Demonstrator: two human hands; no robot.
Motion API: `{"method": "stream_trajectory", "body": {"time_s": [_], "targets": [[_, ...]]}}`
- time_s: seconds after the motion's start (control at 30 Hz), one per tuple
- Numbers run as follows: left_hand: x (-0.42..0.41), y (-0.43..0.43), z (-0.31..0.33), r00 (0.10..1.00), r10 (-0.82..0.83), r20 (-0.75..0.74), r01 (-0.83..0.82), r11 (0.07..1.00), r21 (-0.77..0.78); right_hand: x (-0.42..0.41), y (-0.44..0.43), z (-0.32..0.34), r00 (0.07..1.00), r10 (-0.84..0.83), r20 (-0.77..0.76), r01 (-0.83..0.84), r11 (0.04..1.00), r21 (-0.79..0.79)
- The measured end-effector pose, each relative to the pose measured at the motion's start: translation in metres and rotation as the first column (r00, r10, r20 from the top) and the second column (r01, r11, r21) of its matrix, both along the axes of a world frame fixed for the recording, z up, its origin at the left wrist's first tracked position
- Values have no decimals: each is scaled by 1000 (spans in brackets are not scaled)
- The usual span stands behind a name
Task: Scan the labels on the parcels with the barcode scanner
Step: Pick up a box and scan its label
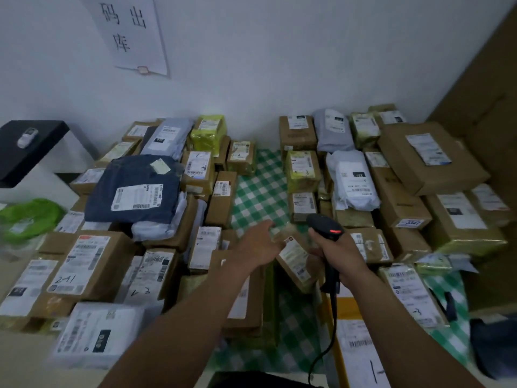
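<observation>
Presently, the right hand (340, 252) grips the barcode scanner (326, 224) by its handle, with the head pointing forward. The small brown parcel (293, 256) lies tilted between both hands, label up, its long axis running far-left to near-right. The left hand (260, 245), fingers outstretched, touches the parcel's left edge. Judgement: the scanner head must tip down and left onto the label.

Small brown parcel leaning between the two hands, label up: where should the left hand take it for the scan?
Probably best by its left edge, coming from the left, gripping the brown sides. The parcel lies tilted with its label covering the top face, the open left hand is beside that edge, and the right hand holds the scanner on the other side.
</observation>
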State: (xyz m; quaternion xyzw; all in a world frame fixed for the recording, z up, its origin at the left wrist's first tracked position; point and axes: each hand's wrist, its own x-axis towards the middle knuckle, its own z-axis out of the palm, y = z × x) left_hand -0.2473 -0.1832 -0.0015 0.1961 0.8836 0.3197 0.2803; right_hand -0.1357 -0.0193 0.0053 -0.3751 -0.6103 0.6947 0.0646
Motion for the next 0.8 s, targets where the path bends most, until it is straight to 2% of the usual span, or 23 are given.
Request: {"method": "stream_trajectory", "body": {"time_s": [0.07,0.27,0.5,0.6,0.8], "targets": [[-26,13,-5,995,-92,46,94,995,-39,-5,8,0,999,-29,21,28,999,16],[-85,45,-49,952,-171,253,221,957,-186,-22,21,-8,992,-34,123,27,998,56],[-102,66,-99,874,-254,414,361,910,-204,-33,35,-30,968,-118,221,97,990,103],[-110,65,-111,852,-204,482,326,927,-184,-35,37,-34,965,-129,227,108,989,102],[-126,46,-104,882,-107,459,174,979,-106,-37,35,-30,964,-145,224,129,988,85]]}}
